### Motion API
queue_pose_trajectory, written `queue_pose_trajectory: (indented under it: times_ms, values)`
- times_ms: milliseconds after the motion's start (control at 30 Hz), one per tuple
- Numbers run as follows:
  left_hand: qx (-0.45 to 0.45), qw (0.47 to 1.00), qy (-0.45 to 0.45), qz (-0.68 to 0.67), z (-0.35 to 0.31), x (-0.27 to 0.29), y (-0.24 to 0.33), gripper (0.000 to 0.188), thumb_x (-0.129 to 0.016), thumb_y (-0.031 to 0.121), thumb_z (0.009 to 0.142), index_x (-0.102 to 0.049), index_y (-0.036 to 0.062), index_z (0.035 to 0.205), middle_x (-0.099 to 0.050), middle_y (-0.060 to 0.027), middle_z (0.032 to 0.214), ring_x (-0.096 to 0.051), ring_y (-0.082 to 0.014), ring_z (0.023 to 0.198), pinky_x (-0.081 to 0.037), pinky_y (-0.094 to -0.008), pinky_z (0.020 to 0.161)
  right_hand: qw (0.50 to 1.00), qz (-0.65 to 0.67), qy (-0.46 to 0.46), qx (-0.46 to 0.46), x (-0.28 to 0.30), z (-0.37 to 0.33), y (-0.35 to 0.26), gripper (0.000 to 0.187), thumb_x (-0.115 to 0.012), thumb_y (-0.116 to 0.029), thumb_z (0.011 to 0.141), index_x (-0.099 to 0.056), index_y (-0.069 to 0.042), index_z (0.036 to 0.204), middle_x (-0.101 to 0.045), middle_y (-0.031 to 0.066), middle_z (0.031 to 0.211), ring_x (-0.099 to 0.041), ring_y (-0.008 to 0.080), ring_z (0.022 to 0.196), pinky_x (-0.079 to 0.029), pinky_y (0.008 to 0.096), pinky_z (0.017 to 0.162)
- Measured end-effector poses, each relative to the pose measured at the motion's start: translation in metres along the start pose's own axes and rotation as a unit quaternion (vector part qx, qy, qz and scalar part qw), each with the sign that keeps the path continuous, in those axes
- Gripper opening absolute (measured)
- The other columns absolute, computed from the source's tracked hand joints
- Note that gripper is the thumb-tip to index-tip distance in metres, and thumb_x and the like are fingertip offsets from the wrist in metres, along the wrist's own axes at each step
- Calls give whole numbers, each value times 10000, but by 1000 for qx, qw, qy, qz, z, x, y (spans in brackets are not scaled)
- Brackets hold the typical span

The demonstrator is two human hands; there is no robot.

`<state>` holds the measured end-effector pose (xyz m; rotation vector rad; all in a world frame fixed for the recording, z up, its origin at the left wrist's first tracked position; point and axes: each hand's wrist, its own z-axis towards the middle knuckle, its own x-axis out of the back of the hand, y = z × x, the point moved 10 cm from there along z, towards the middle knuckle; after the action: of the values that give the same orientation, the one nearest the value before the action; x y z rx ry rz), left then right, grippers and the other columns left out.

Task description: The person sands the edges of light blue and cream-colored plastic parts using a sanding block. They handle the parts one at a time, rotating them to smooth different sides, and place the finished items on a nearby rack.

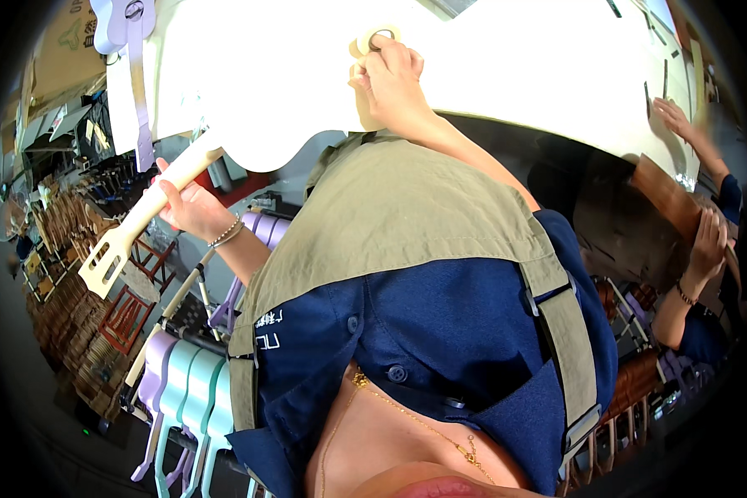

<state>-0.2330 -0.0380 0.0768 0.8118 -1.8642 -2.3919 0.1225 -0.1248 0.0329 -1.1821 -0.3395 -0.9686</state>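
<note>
A pale cream ukulele (192, 163) with a slotted headstock slants down to the left from the bright worktable (539, 75). My left hand (195, 207) is wrapped round its neck, thumb on top. Glare washes out most of its white body. At the table's near edge my right hand (394, 87) is closed on a roll of cream tape (363, 41), with a finger at the ring's hole. A yellowish strip shows beneath that hand; I cannot tell whether it is tape.
A lilac ukulele (138, 66) lies at the table's far left, by a cardboard box (65, 54). Teal and lilac ukuleles (187, 378) hang on a rack at lower left. Stacked wooden parts (66, 332) stand behind. At right, another person's hands (705, 245) hold a brown wooden instrument.
</note>
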Motion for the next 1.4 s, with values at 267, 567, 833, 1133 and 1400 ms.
queue_pose_trajectory:
  times_ms: [267, 567, 833, 1133, 1400]
  values:
    - [5, 1000, -7, 3, 0, 0, -1, 253, -562, 47, 861, -439, -11, 1075, -511, -126, 1117, -418, -388, 1202, -375, -533, 993, 1000, 2, -2, -20, 11, 7, 10, 217, -725, -249, 698, -635, -134, 858, -415, 143, 1162, -394, 293, 1095, -215, 442, 899]
    - [18, 1000, 0, 7, -3, -6, -4, 286, -559, 48, 864, -409, -15, 1100, -494, -149, 1125, -407, -393, 1209, -373, -529, 998, 950, 203, -51, -230, 10, -28, 35, 189, -603, -294, 826, -654, -118, 871, -288, 263, 1328, -254, 373, 1240, -122, 511, 981]
    - [14, 999, -22, 19, -1, -9, -6, 296, -541, 26, 868, -382, -39, 1109, -455, -237, 1176, -400, -394, 1214, -359, -508, 1012, 953, 139, -100, -248, 1, -35, 34, 314, -553, -381, 844, -647, -84, 881, -228, 318, 1345, -131, 410, 1313, 20, 575, 1019]
    - [18, 999, -29, 23, -1, -12, -7, 262, -529, 24, 874, -384, -46, 1082, -455, -276, 1184, -414, -369, 1211, -365, -485, 1006, 974, 39, -68, -213, 4, -24, 24, 391, -579, -449, 811, -620, -63, 768, -302, 310, 1289, -178, 403, 1287, -2, 601, 1006]
    - [40, 999, -25, 7, 6, 4, -20, 253, -549, 17, 857, -421, -47, 1066, -466, -265, 1181, -414, -383, 1207, -368, -496, 998, 948, -7, -121, -293, 20, -36, 46, 463, -676, -503, 686, -596, -70, 826, -316, 290, 1267, -233, 410, 1246, -8, 616, 1000]
